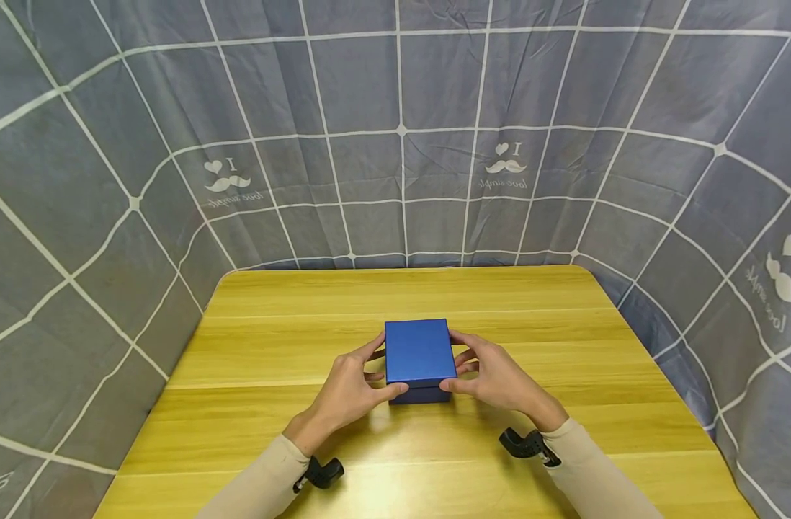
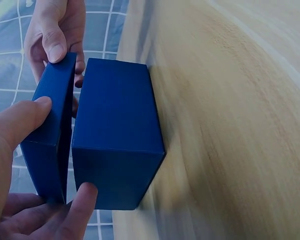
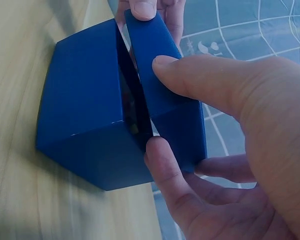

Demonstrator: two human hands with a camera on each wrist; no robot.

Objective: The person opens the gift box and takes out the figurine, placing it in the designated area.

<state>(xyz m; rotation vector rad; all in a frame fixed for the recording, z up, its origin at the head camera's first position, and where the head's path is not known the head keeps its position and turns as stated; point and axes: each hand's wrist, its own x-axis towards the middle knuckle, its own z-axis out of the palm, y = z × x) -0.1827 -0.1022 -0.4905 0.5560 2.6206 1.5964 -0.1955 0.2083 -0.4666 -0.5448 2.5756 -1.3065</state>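
A square blue box lid (image 1: 420,351) is held between both hands, just above the blue box base (image 1: 419,396). In the left wrist view a narrow gap separates the lid (image 2: 49,120) from the base (image 2: 117,107), which stands on the table. My left hand (image 1: 346,386) grips the lid's left side, thumb on its front face. The right hand (image 1: 495,375) holds the opposite side likewise, its thumb on the front. In the right wrist view one fingertip (image 3: 160,150) lies by the gap between lid and base. The inside of the base is mostly hidden.
The box stands on a yellow wood-grain table (image 1: 272,346). A grey curtain (image 1: 369,166) with white grid lines hangs behind the table and along both sides. Black wrist mounts (image 1: 324,473) are strapped at the sleeves.
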